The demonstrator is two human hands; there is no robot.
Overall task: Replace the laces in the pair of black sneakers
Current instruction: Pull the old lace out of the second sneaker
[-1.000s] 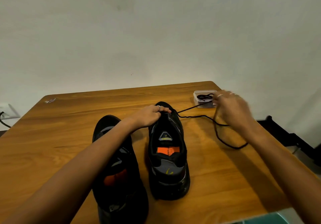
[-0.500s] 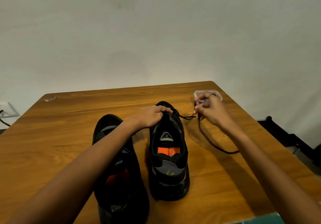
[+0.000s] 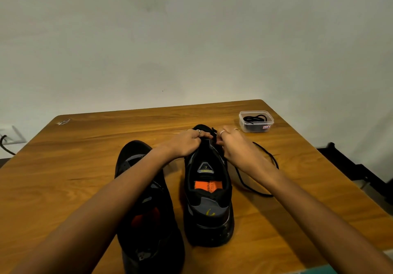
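Observation:
Two black sneakers stand on the wooden table [image 3: 63, 188], heels toward me. The right sneaker [image 3: 209, 201] shows an orange insole; the left sneaker [image 3: 146, 210] is partly under my left forearm. My left hand [image 3: 185, 144] grips the right sneaker's upper near the toe, fingers curled. My right hand [image 3: 236, 148] pinches a black lace [image 3: 255, 190] at the same spot. The lace's loose length curves over the table to the right of the shoe. Where the lace enters the eyelets is hidden by my fingers.
A small clear plastic tub [image 3: 256, 122] holding another black lace sits at the table's far right corner. A small pale scrap [image 3: 63, 122] lies at the far left corner. A wall socket with a cable [image 3: 8, 139] is at the left. A dark frame [image 3: 350, 167] stands right of the table.
My right hand has come back from beside the tub to the toe of the right sneaker, bringing the lace end with it. The loose lace loop slid closer. My left hand stayed.

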